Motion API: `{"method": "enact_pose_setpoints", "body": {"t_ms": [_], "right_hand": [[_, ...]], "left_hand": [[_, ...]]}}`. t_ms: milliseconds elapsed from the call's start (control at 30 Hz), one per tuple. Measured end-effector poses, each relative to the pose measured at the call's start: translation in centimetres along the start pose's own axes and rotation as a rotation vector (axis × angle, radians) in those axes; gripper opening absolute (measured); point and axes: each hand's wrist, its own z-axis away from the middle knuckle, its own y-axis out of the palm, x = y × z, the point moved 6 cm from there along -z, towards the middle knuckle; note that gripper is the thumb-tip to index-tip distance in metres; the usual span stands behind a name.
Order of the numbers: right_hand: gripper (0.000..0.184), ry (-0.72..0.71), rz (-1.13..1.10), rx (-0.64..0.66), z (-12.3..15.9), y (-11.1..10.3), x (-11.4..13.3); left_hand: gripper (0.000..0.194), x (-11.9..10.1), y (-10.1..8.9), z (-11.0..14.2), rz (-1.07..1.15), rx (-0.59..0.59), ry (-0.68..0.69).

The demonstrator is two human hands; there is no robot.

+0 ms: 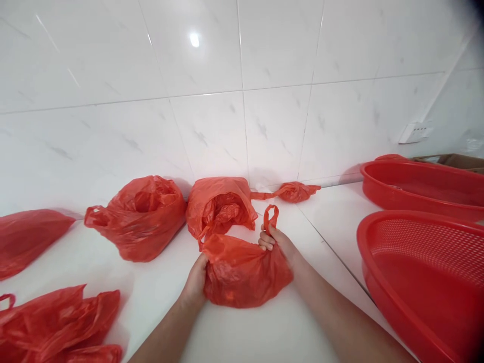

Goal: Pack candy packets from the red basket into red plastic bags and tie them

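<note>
A red plastic bag [242,277] with something inside sits on the white table in front of me; its contents do not show clearly. My left hand [197,276] grips the bag at its left side, with the fingertips hidden behind the plastic. On the right, my right hand [273,238] is closed around the base of a loop handle, which sticks up above the fist. Just behind lies another red plastic bag [196,209], its mouth open towards me and crumpled plastic inside.
Left of centre stands a full red bag [151,232]. More red bags lie at the far left [30,239] and near left [56,322]. A small twisted red bag [297,192] rests by the tiled wall [212,136]. To the right are a red basket [372,267] and a red basin [401,194].
</note>
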Motion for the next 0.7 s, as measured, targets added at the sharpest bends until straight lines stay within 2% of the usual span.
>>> {"method": "enact_pose_setpoints", "body": {"t_ms": [100, 200, 367, 467, 567, 633, 700], "right_hand": [[0.033, 0.003, 0.040, -0.088, 0.6, -0.5, -0.2], [0.038, 0.000, 0.047, -0.125, 1.1, -0.5, -0.1], [0.057, -0.023, 0.048, -0.092, 1.2, -0.1, 0.6], [0.044, 0.005, 0.086, -0.079, 1.4, -0.1, 0.4], [0.031, 0.039, 0.254, -0.061, 1.8, 0.1, -0.1], [0.042, 0.064, 0.402, 0.012, 1.9, 0.9, -0.7], [0.063, 0.094, 0.530, 0.105, 2.0, 2.1, -1.6]], "left_hand": [[0.031, -0.4, 0.7, 0.7, -0.031, 0.159, 0.070], [0.030, -0.3, 0.8, 0.9, -0.026, 0.214, 0.035], [0.022, -0.3, 0.2, 0.4, -0.002, 0.133, 0.030], [0.024, -0.4, -0.1, 0.2, 0.029, 0.099, 0.042], [0.026, -0.4, -0.2, 0.1, 0.056, 0.072, 0.045], [0.028, -0.4, 0.1, 0.1, 0.053, 0.082, 0.047], [0.031, -0.3, 0.7, 0.2, 0.030, 0.109, 0.052]]}}
